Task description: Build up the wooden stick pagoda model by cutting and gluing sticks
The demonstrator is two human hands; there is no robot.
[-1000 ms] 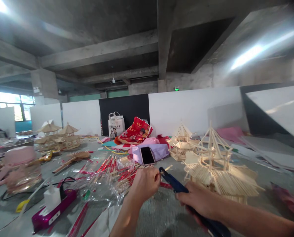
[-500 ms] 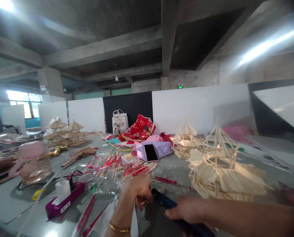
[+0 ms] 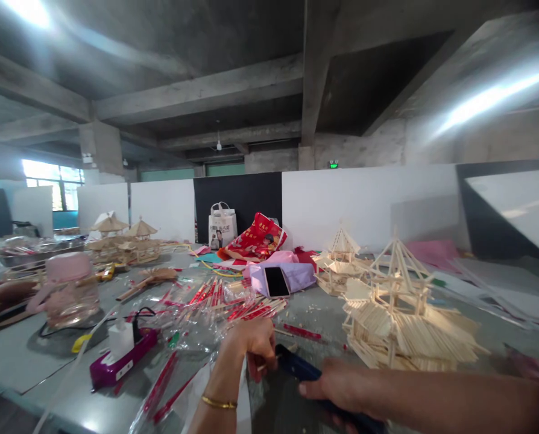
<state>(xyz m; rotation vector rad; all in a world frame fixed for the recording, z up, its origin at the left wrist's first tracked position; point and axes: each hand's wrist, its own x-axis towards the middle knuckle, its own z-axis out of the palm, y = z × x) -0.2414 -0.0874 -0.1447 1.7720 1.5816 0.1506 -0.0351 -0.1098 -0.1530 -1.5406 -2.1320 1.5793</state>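
Note:
My left hand, with a gold bangle at the wrist, is closed in a pinch on a thin wooden stick. The stick's end points towards the dark head of a dark blue hand tool. My right hand wraps round this tool's handle, its thumb on top; the exact kind of tool is not clear. Just beyond my right hand stands a pavilion model of pale sticks, with a smaller model behind it. Red-wrapped chopsticks lie in a heap beyond my left hand.
A phone rests on purple cloth. Leftward are a purple power strip, a pink-lidded jug, clear plastic wrappers and a white cable. Another person's arm shows at the far left. White partition boards stand behind the table.
The view has tilted slightly, so the background sits a little lower. My hands keep nearly the same places, with the tool's head still beside the left hand's stick.

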